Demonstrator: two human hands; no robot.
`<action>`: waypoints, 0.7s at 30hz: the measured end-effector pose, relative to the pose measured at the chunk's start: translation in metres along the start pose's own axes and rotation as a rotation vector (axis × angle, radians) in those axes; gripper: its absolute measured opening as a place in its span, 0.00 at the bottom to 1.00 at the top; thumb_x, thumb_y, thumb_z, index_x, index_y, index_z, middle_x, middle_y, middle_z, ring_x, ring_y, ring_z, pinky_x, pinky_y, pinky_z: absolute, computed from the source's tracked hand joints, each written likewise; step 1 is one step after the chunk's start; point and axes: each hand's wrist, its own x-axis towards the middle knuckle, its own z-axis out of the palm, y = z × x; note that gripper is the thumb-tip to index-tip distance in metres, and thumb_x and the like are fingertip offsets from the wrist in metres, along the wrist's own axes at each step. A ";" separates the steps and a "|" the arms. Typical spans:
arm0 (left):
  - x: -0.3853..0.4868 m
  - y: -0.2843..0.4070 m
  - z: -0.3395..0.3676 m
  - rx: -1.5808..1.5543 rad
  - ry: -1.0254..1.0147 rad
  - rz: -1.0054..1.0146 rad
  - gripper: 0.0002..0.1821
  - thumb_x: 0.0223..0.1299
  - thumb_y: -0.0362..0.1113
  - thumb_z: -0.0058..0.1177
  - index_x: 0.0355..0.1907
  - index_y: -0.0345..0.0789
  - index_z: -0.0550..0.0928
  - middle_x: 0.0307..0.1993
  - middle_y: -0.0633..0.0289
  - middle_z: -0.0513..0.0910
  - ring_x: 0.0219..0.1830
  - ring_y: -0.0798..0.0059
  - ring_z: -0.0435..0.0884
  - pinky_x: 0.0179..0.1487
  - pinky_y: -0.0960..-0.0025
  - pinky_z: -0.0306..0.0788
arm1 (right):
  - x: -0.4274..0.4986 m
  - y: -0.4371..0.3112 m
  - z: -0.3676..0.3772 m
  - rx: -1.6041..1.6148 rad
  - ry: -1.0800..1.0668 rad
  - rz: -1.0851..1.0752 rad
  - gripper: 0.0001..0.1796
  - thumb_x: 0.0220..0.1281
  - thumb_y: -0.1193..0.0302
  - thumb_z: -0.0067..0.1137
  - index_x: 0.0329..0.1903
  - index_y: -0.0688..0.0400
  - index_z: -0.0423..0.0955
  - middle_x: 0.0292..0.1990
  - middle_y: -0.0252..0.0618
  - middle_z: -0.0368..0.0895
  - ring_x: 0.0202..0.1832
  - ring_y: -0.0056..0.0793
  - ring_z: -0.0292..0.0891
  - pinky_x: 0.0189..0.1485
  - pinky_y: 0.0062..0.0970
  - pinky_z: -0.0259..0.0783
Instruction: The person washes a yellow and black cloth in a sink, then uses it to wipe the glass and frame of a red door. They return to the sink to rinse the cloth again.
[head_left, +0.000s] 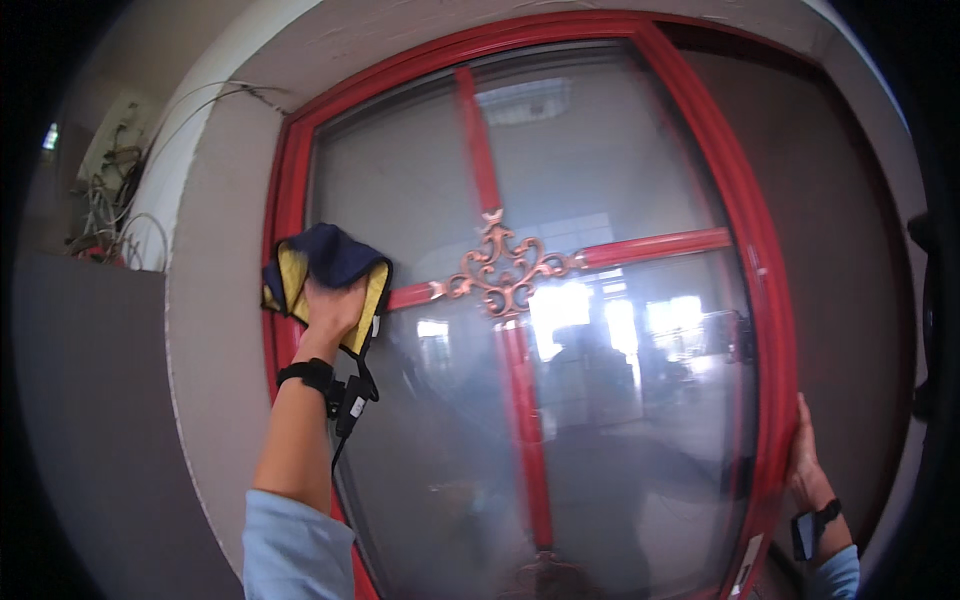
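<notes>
My left hand (336, 306) is shut on a cleaning cloth (330, 255), dark blue on one side and yellow on the other. The cloth drapes over my fingers and hides most of them. It lies at the left side of a glass door panel (405, 172), over the red frame (289, 172) and the left end of a red crossbar (656, 249). At the lower right, my right hand (804, 457) rests against the outer edge of the red right stile (769, 360), its fingers partly hidden. A copper-coloured scroll ornament (506, 274) joins the bars at the middle of the glass.
Beige wall reveal (225, 262) borders the door on the left. Beyond it, tangled cables (105, 210) hang above a grey surface (97, 390). A dark opening (832, 247) lies right of the panel. Black straps with devices (311, 375) sit on both wrists. Bright windows reflect in the glass.
</notes>
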 end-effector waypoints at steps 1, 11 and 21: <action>0.008 0.014 0.003 0.154 -0.054 0.173 0.18 0.62 0.44 0.40 0.48 0.35 0.74 0.51 0.50 0.73 0.58 0.52 0.67 0.63 0.57 0.58 | -0.005 -0.003 0.003 0.058 -0.132 -0.023 0.33 0.62 0.41 0.39 0.56 0.53 0.68 0.51 0.40 0.74 0.46 0.29 0.75 0.47 0.35 0.75; -0.010 0.362 0.044 -0.169 0.176 0.501 0.44 0.47 0.67 0.48 0.61 0.38 0.65 0.57 0.52 0.71 0.58 0.61 0.70 0.60 0.61 0.65 | 0.010 -0.007 -0.009 0.005 -0.198 0.016 0.42 0.62 0.37 0.32 0.65 0.57 0.57 0.62 0.43 0.63 0.60 0.36 0.61 0.61 0.39 0.61; -0.025 0.304 0.008 -0.273 -0.388 0.059 0.40 0.55 0.66 0.42 0.60 0.36 0.66 0.54 0.46 0.72 0.56 0.50 0.71 0.61 0.57 0.61 | 0.006 -0.012 -0.009 -0.070 -0.170 -0.015 0.45 0.59 0.34 0.34 0.65 0.58 0.57 0.59 0.46 0.64 0.58 0.37 0.65 0.59 0.38 0.65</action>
